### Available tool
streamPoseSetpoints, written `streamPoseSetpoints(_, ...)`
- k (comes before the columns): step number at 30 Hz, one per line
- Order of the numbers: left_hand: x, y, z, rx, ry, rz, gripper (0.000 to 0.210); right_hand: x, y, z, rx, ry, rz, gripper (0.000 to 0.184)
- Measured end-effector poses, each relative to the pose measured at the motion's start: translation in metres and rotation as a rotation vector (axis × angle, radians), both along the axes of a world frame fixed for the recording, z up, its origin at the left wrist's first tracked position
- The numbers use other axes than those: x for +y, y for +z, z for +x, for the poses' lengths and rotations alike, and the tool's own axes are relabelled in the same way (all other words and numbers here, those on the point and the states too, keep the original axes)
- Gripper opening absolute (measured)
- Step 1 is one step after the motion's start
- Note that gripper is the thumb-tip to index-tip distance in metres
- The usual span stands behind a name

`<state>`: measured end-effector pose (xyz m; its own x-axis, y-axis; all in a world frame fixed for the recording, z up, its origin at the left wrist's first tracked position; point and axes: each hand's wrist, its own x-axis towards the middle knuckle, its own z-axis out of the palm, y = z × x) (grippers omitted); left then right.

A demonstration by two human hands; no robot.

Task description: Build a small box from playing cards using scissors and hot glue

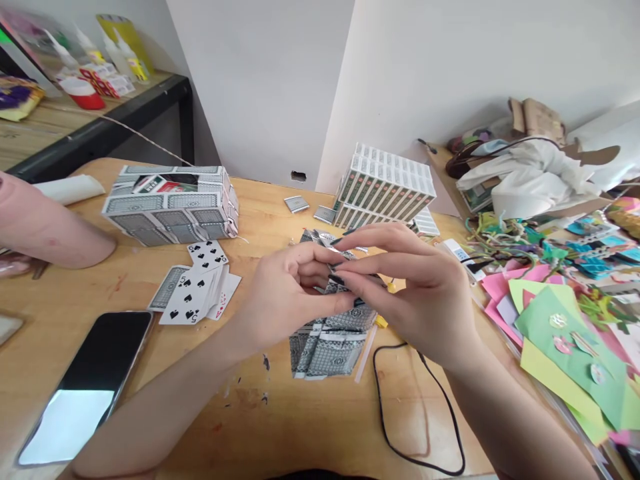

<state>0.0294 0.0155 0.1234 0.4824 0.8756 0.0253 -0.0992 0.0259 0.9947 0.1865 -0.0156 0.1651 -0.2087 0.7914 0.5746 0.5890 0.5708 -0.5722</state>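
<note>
- Both hands of the person meet over the counter (285, 427), and between them is the card piece (337, 350), which I take as the centre of my clock.
- The left hand (295, 287) curls at the top of this piece, its fingers bent and the thumb pressing along the near side.
- The right hand (415, 287) pinches with thumb and fingertips at the same upper part, its tips very near to those of the left; the exact bit between them is too hidden for me to tell.
- The piece is built of grey patterned cards, and its lower end is seen under the hands.
- At twelve and a little before it, two folded cards (297, 203) lie flat, apart from each other.
- At one o'clock stands a stack of card packs (385, 183), in neat rows.
- At three o'clock are papers (575, 347) in pink, yellow and green.
- Near five o'clock a black cord (380, 400) makes a loop.
- At eight o'clock lies a phone (90, 380), its screen dark in the upper part.
- At nine o'clock loose cards (193, 297) overlap, mostly spades face up.
- At ten o'clock is a card box (170, 220) with an opening on top.
</note>
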Motion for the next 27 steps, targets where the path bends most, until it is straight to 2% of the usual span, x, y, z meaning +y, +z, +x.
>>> streamPoseSetpoints(8,-0.004,0.004,0.002,0.003,0.015,-0.012,0.022,-0.003,0.007,-0.001,-0.092,0.031,-0.005,0.018)
streamPoseSetpoints(13,-0.007,0.005,0.002,0.019,0.086,0.009,0.019,-0.005,0.002,-0.01,-0.028,0.0,0.042,0.023)
streamPoseSetpoints(18,-0.007,0.001,0.002,0.036,0.097,0.073,0.022,-0.006,-0.006,-0.012,0.058,-0.007,0.076,0.024)
streamPoseSetpoints(23,-0.005,0.002,0.001,0.025,0.106,0.056,0.028,-0.008,-0.012,-0.002,0.085,0.022,-0.036,0.022)
streamPoseSetpoints(27,-0.004,-0.001,-0.002,0.019,0.071,0.051,0.029,-0.01,-0.016,0.01,0.224,0.028,-0.169,0.028)
